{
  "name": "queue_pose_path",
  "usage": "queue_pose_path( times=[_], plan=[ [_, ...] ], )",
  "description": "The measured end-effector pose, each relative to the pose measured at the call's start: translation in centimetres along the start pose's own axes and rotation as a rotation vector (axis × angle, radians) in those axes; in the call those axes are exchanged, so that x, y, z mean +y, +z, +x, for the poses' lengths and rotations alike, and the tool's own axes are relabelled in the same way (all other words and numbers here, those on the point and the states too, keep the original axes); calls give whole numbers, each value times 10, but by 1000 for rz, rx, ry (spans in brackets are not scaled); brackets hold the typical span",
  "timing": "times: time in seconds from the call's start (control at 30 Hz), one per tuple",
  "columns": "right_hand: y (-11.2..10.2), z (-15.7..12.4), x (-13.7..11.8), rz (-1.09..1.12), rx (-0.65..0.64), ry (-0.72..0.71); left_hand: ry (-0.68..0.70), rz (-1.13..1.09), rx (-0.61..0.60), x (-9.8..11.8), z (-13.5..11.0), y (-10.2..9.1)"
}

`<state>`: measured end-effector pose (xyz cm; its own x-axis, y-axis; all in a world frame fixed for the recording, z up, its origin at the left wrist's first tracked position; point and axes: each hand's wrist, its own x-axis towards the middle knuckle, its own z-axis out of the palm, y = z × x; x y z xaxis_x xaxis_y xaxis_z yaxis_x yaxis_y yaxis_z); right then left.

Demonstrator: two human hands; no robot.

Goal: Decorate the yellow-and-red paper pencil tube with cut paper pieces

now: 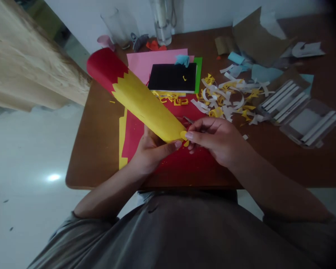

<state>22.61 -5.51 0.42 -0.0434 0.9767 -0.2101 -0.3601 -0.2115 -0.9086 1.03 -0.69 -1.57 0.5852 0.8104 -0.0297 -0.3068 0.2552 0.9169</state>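
Observation:
A long rolled paper tube [145,104], yellow with a zigzag edge and a red section at its far end, slants up to the left above the table. My left hand [152,151] is closed round its near end, thumb on top. At that same end, my right hand [217,138] pinches a small yellow paper tab [184,135] between thumb and fingers. Some metal, perhaps the tip of scissors, shows by the right fingers; most of it is hidden. Red paper sheets [134,138] lie on the table below both hands.
On the wooden table [85,149], white and yellow paper scraps [226,99] are heaped at the right beside an open plastic case [305,116]. A black pad [172,76] lies on pink and green sheets. Glass vessels [161,30] stand by the wall.

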Motion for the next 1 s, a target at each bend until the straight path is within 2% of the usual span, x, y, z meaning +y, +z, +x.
queue_pose_path(
  times=[0.7,1.0],
  plan=[
    [6,0,1,56,11,-5,51,-13,-42,-2,-2,3],
    [5,2,5,20,14,14,53,37,-14,-5,-3,1]
  ],
)
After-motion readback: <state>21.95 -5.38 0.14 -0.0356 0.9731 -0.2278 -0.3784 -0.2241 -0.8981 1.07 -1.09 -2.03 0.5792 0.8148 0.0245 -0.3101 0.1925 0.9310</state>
